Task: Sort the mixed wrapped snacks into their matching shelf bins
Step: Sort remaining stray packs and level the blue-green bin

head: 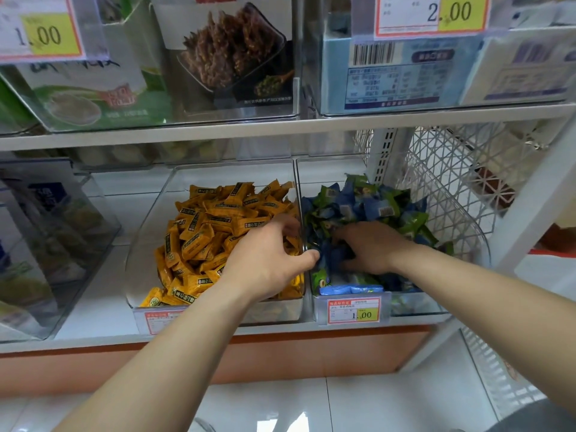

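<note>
Two clear plastic bins stand side by side on the lower shelf. The left bin point(149, 219) is heaped with orange wrapped snacks point(205, 232). The right bin point(414, 302) holds blue and green wrapped snacks point(367, 204). My left hand point(268, 260) lies over the right side of the orange pile, its thumb against the wall between the bins and its fingertips curled down into the wrappers. My right hand point(367, 247) reaches into the blue and green pile with its fingers dug among the wrappers. What either hand holds is hidden.
Price tags point(355, 310) hang on both bin fronts. A white lattice basket point(452, 182) sits at the right behind the bins. Clear bins with boxed goods point(218, 57) fill the upper shelf, another bin point(46, 244) stands at the left. White floor tiles lie below.
</note>
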`<state>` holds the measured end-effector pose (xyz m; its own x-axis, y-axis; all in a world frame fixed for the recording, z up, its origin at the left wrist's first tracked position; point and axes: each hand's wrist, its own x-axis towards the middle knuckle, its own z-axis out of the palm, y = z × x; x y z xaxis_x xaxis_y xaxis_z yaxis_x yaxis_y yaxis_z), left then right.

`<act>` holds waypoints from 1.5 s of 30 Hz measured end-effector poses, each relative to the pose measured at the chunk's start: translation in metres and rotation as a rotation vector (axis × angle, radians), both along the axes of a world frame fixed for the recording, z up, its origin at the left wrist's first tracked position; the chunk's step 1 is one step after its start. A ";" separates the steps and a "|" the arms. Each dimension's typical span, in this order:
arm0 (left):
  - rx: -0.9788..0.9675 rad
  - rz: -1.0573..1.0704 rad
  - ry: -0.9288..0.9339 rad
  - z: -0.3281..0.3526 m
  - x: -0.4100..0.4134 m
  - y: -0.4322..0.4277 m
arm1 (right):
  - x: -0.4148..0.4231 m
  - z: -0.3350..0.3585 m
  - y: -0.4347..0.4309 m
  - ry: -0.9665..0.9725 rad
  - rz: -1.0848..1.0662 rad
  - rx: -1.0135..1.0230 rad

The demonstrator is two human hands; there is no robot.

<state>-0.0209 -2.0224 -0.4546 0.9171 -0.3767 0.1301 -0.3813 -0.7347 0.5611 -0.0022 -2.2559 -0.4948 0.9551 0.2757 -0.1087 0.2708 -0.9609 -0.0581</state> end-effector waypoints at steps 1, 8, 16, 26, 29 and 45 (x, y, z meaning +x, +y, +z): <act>-0.001 -0.001 0.002 0.000 0.000 0.000 | -0.001 0.003 0.000 -0.053 0.002 0.021; -0.004 0.002 0.002 0.000 0.000 0.000 | -0.018 0.031 0.010 0.557 0.010 0.316; -0.010 -0.006 0.015 0.002 -0.001 0.001 | -0.025 0.034 0.020 0.807 -0.112 0.172; -0.009 -0.015 0.017 0.005 -0.003 0.001 | -0.034 0.043 0.012 0.749 0.002 0.127; -0.006 -0.015 0.021 0.006 -0.003 0.001 | -0.036 0.050 -0.002 0.712 0.079 0.224; -0.206 -0.109 -0.319 0.027 -0.019 -0.026 | -0.044 0.069 0.010 0.288 -0.093 1.638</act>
